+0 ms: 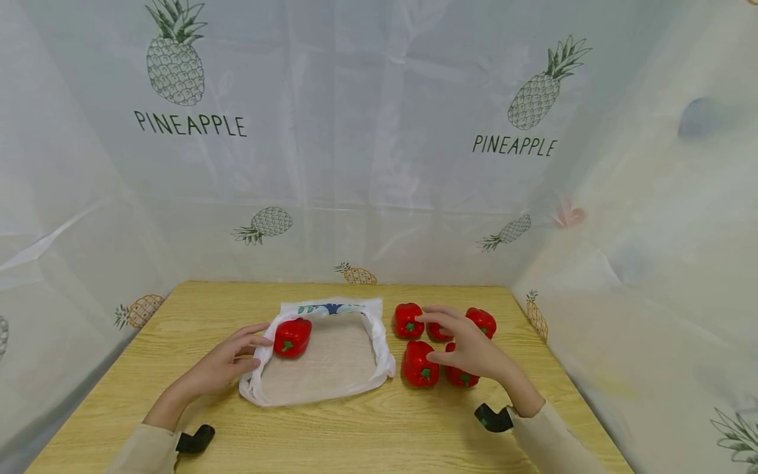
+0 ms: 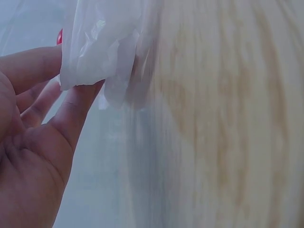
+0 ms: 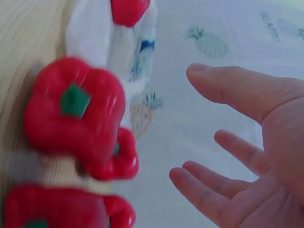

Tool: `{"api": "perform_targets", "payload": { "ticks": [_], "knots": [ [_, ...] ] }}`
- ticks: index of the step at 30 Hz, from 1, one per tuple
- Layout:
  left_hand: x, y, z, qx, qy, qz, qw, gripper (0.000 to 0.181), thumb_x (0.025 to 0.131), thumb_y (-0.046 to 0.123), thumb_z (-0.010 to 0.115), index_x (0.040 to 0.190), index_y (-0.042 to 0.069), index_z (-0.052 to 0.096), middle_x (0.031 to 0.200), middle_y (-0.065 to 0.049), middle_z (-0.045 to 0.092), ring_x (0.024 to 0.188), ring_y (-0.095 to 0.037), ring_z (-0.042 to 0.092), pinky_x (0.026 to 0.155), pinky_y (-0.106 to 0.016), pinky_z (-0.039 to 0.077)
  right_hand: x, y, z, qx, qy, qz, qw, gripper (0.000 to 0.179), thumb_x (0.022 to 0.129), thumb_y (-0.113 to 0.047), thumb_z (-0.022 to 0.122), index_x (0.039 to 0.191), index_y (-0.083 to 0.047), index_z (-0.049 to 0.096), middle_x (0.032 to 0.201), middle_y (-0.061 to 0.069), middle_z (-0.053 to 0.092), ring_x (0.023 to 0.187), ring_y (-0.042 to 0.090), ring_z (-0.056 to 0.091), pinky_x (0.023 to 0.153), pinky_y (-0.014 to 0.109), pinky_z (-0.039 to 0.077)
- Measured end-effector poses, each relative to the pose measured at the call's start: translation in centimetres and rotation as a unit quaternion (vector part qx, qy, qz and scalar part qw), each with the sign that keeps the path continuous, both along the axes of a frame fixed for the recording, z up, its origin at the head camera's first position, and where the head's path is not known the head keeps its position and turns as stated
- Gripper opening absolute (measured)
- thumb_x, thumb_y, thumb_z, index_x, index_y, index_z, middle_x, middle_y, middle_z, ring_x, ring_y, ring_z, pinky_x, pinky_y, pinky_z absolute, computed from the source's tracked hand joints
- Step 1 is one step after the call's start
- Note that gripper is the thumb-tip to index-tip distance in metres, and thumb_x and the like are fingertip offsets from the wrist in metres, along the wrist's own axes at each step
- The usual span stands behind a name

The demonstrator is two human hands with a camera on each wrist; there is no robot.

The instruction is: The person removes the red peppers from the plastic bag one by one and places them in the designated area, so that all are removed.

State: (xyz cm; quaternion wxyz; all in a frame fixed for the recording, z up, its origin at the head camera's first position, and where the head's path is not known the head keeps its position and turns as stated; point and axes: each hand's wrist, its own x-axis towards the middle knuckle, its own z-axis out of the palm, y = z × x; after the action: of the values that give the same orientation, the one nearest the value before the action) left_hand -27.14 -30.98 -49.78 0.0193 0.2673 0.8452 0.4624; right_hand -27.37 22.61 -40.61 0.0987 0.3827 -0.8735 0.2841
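Note:
A white plastic bag point(image 1: 331, 375) lies with its mouth spread wide, and one red bell pepper point(image 1: 292, 337) with a green stem rests inside at its left. My left hand point(image 1: 222, 362) pinches the bag's left rim; the left wrist view shows the white plastic point(image 2: 99, 45) between thumb and fingers. Right of the bag, several more red bell peppers point(image 1: 418, 364) sit grouped on the table. Over this group my right hand point(image 1: 474, 345) hovers with thumb and fingers spread. In the right wrist view a near pepper point(image 3: 97, 121) stands apart from the fingers, with nothing between them.
The wooden table point(image 1: 331, 434) carries the bag and the peppers. A white curtain point(image 1: 367, 164) printed with pineapples hangs along the table's back and both sides. Black straps point(image 1: 493, 417) show at both wrists, beside beige sleeves.

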Motion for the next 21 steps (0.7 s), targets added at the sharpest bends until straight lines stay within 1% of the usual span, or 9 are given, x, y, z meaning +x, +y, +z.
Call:
{"api": "perform_targets", "payload": {
  "ticks": [2,7,11,13,17,21],
  "knots": [
    [0.0,0.0,0.0,0.001,-0.004,-0.001,1.0,0.034,0.105,0.008,0.066,0.139,0.01,0.065,0.169,-0.019,0.031,0.131,-0.047,0.055,0.097,-0.022,0.053,0.0,-1.1,0.2,-0.004,-0.005,0.004,1.0,0.067,0.086,-0.011,0.091,0.146,-0.019,0.062,0.158,0.008,0.051,0.141,0.033,0.052,0.099,0.047,0.059],
    [0.0,0.0,-0.1,0.001,-0.006,-0.001,1.0,0.034,0.106,0.009,0.066,0.14,0.01,0.065,0.169,-0.02,0.03,0.13,-0.048,0.055,0.097,-0.021,0.053,-0.1,-3.9,0.2,-0.016,-0.037,0.008,0.9992,0.065,0.088,-0.013,0.09,0.146,-0.016,0.062,0.159,0.007,0.05,0.14,0.029,0.053,0.098,0.04,0.059],
    [0.1,0.0,-0.1,0.001,-0.001,0.001,1.0,0.034,0.105,0.008,0.066,0.139,0.01,0.065,0.168,-0.021,0.031,0.13,-0.048,0.056,0.097,-0.022,0.053,-0.5,-6.0,0.1,-0.016,-0.037,0.014,0.9991,0.066,0.087,-0.015,0.09,0.147,-0.018,0.061,0.159,0.008,0.051,0.144,0.03,0.05,0.104,0.044,0.057],
    [0.1,0.1,-0.1,-0.002,0.005,0.003,1.0,0.034,0.105,0.008,0.067,0.139,0.011,0.066,0.168,-0.02,0.032,0.129,-0.046,0.057,0.098,-0.023,0.053,-0.7,-7.0,0.0,-0.021,-0.047,0.016,0.9986,0.066,0.088,-0.014,0.089,0.148,-0.019,0.061,0.16,0.008,0.05,0.144,0.029,0.05,0.106,0.047,0.055],
    [0.1,0.0,-0.1,-0.011,0.018,0.006,0.9998,0.034,0.105,0.009,0.067,0.138,0.013,0.067,0.167,-0.019,0.035,0.128,-0.041,0.058,0.1,-0.024,0.053,-1.0,-9.2,-0.2,-0.041,-0.084,0.029,0.9952,0.065,0.089,-0.011,0.088,0.148,-0.019,0.06,0.16,0.01,0.048,0.146,0.031,0.047,0.104,0.053,0.056],
    [0.0,0.0,-0.1,-0.008,0.02,0.004,0.9998,0.034,0.105,0.009,0.067,0.139,0.013,0.067,0.167,-0.02,0.035,0.128,-0.04,0.058,0.099,-0.024,0.053,-1.5,-11.3,-0.6,-0.056,-0.101,0.049,0.9922,0.065,0.09,-0.008,0.086,0.149,-0.017,0.06,0.159,0.013,0.048,0.144,0.034,0.049,0.101,0.055,0.057]
  ]
}}
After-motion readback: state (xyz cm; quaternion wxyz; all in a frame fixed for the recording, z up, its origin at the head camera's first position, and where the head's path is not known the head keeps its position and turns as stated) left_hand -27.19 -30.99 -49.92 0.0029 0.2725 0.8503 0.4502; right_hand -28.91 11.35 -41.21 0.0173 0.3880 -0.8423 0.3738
